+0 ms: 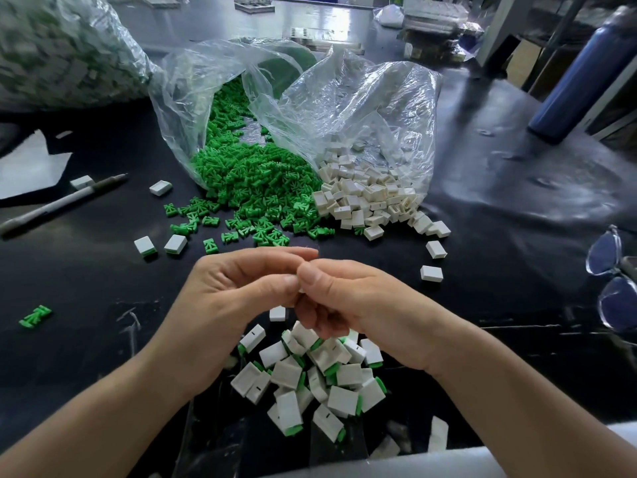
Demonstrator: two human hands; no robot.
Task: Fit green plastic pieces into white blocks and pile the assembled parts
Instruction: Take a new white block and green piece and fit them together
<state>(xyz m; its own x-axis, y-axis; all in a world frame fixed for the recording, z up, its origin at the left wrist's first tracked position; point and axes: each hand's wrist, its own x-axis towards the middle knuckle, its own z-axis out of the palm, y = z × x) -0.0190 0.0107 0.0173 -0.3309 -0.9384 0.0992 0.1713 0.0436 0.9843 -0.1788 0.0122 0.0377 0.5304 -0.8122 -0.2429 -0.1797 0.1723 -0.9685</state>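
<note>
My left hand and my right hand meet fingertip to fingertip above the black table, pinching something small that their fingers hide; only a white sliver shows between them. Directly below lies a pile of assembled parts, white blocks with green ends. Farther back, loose green plastic pieces spill from a clear bag, and white blocks spill from a second clear bag beside it.
A pen lies at the left. Stray white blocks and green pieces dot the black table. A blue bottle stands far right, glasses at the right edge, a full bag far left.
</note>
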